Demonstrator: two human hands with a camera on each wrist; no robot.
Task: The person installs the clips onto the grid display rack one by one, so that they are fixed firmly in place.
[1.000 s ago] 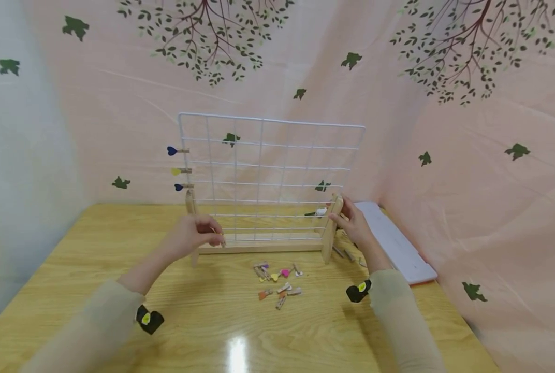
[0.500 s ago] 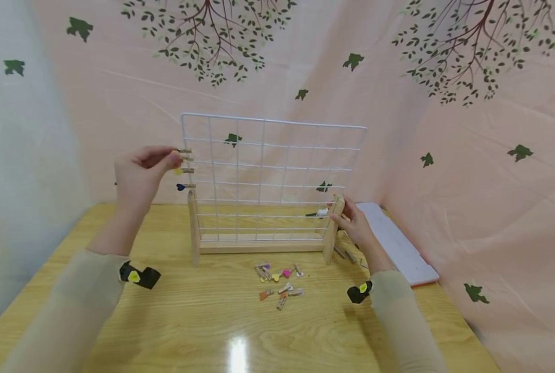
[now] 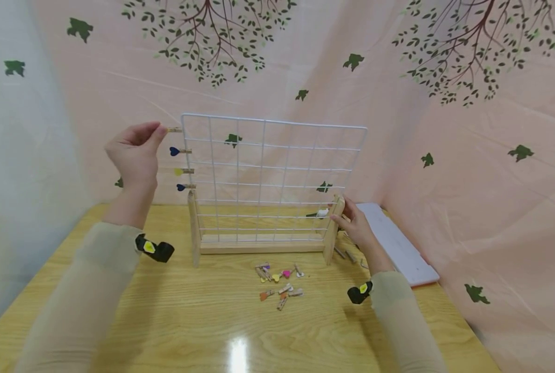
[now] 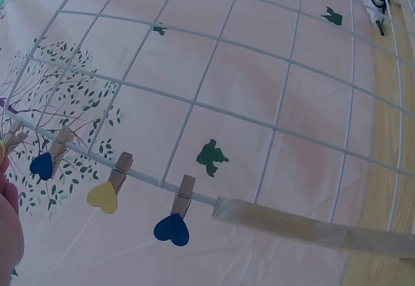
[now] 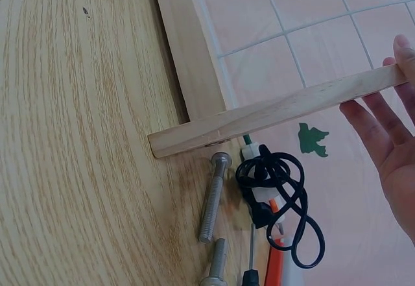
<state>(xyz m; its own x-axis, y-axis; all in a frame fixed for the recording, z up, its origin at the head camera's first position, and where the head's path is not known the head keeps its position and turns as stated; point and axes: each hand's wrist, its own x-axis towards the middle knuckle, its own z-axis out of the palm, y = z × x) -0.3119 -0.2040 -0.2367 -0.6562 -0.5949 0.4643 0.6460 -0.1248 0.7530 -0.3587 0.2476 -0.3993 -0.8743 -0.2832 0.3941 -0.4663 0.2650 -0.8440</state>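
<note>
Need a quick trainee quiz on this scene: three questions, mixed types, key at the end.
1. True or false: the right hand has its grip on a bolt.
2. What colour is the lowest heart on the white wire grid's left edge? A) yellow B) blue C) pink
3. Fill in: below the wooden clip in the grip of the left hand, that edge bears ___ heart clips.

Key: 1. False; it holds the wooden upright. 2. B. 3. Three.

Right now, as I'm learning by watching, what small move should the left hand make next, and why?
Probably seat the clothespin on the wire grid: the left hand pinches it at the side edge, above three clipped heart pins.
</note>
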